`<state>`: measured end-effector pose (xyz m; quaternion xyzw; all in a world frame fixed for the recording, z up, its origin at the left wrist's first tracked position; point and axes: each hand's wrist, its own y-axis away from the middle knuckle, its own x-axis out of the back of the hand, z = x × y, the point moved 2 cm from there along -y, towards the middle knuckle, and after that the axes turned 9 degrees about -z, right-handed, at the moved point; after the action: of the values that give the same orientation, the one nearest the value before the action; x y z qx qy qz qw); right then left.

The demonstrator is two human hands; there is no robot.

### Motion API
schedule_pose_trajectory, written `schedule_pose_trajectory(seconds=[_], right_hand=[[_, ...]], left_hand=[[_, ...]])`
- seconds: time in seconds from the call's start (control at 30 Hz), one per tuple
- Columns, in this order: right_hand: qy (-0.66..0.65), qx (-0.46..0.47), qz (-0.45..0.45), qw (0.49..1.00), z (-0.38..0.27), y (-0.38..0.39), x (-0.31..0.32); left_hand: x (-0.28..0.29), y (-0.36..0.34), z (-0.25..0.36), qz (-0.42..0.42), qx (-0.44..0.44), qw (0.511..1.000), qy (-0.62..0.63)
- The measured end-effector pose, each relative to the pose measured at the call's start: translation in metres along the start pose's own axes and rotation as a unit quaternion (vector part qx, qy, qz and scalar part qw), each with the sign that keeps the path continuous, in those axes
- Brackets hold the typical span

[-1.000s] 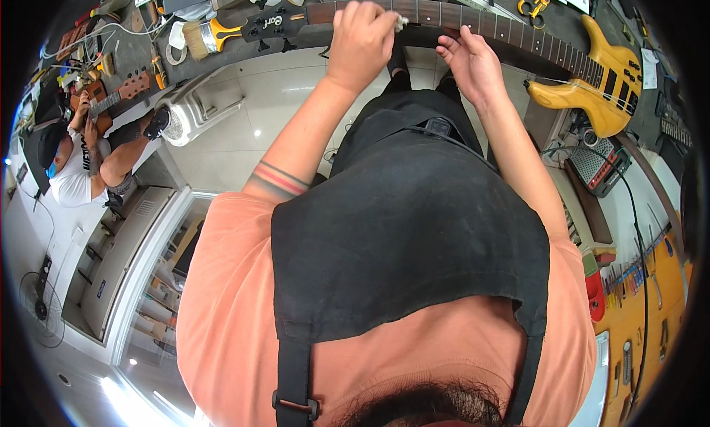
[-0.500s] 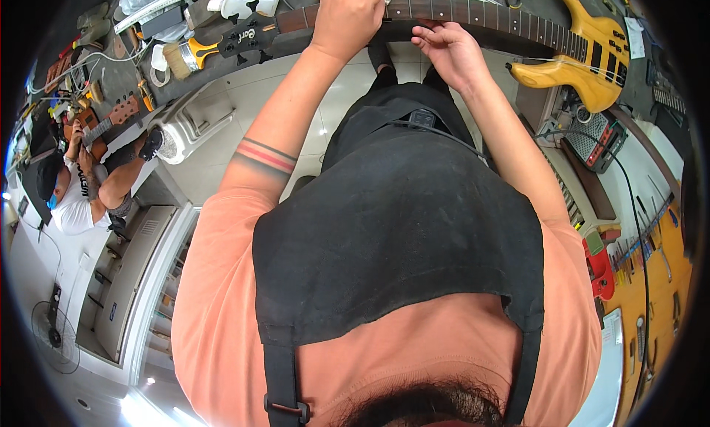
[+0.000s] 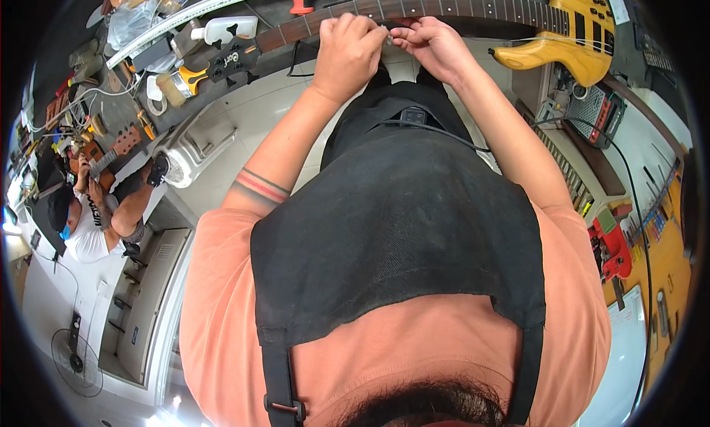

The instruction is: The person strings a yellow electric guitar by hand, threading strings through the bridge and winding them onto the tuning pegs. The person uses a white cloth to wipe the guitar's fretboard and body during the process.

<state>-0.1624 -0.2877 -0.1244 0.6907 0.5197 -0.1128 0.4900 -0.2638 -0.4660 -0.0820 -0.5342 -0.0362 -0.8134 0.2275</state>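
A bass guitar with a yellow wooden body (image 3: 551, 55) lies across the bench, its dark fretboard (image 3: 473, 6) running left to a black headstock (image 3: 231, 60). In front of the neck's near edge, my left hand (image 3: 347, 57) is closed, fingers bent and pinched together. My right hand (image 3: 438, 48) meets it, palm turned up, thumb and fingertips pinched. Between the fingertips shows a small greyish-white tuft (image 3: 387, 35); its material is too small to make out. Strings hang loose over the guitar body.
A red-handled tool (image 3: 299, 3) and a long metal ruler (image 3: 174, 18) lie beyond the neck. A white bottle (image 3: 228, 29) and a brush (image 3: 176, 86) are near the headstock. Another person (image 3: 92, 216) sits at far left holding a guitar. An amplifier (image 3: 597, 115) stands at right.
My left hand has come off the fretboard toward me, bringing the tuft to my right hand. My right hand has shifted left and closed at the fingertips. The view has moved slightly.
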Motion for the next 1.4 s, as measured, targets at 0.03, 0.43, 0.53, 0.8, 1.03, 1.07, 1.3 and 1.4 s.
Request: schedule_pose_trajectory(seconds=[0.03, 0.43, 0.53, 0.8, 1.03, 1.07, 1.3, 1.4], right_hand=[[0.004, 0.000, -0.003, 1.000, -0.001, 0.001, -0.002], [0.009, 0.010, -0.008, 1.000, -0.004, 0.007, -0.004], [0.020, 0.010, -0.044, 0.999, -0.002, 0.006, 0.002], [0.222, -0.104, -0.127, 0.961, -0.019, 0.040, -0.011], [0.117, 0.002, 0.022, 0.993, -0.005, 0.035, -0.017], [0.096, 0.015, 0.038, 0.995, -0.001, 0.033, -0.016], [0.069, 0.036, 0.027, 0.997, -0.004, 0.040, -0.008], [0.042, 0.010, 0.053, 0.998, -0.004, 0.033, 0.011]], left_hand=[[-0.002, -0.008, -0.004, 0.008, -0.007, 1.000, -0.005], [0.004, -0.050, -0.023, 0.019, -0.009, 0.998, -0.052], [-0.003, -0.031, -0.012, -0.004, -0.040, 0.998, -0.043], [0.003, 0.000, 0.029, -0.010, 0.096, 0.960, 0.263], [-0.005, 0.003, 0.040, 0.068, 0.217, 0.893, 0.389], [-0.009, 0.002, 0.045, 0.082, 0.195, 0.900, 0.381], [-0.015, -0.018, 0.027, 0.075, 0.102, 0.963, 0.238], [-0.020, -0.036, 0.018, 0.069, 0.032, 0.985, 0.153]])
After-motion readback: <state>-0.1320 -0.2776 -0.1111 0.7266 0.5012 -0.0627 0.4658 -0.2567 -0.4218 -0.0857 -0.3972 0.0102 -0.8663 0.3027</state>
